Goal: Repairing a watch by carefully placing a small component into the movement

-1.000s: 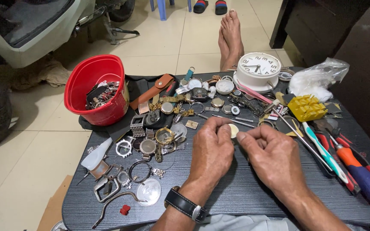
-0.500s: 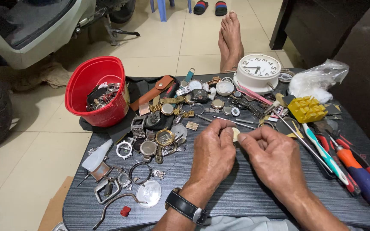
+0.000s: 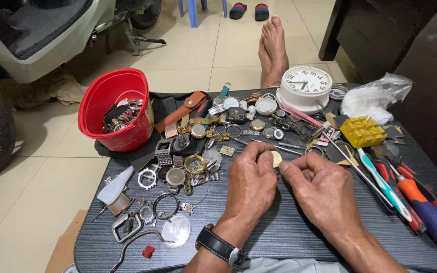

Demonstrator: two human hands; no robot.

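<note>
My left hand, with a black wristwatch on the wrist, pinches a small round pale watch part over the dark wood-grain table. My right hand meets it from the right, its fingertips closed against the same part. Both hands hover just in front of a scatter of watch cases, bezels and straps. What the right fingers hold, if anything, is hidden.
A red bucket of watch pieces stands at the back left. A white round clock, a yellow holder block, a plastic bag and screwdrivers lie to the right. Someone's bare feet rest beyond the table.
Both hands stay together on the small round part, with only slight finger shifts. Nothing else on the table moved.
</note>
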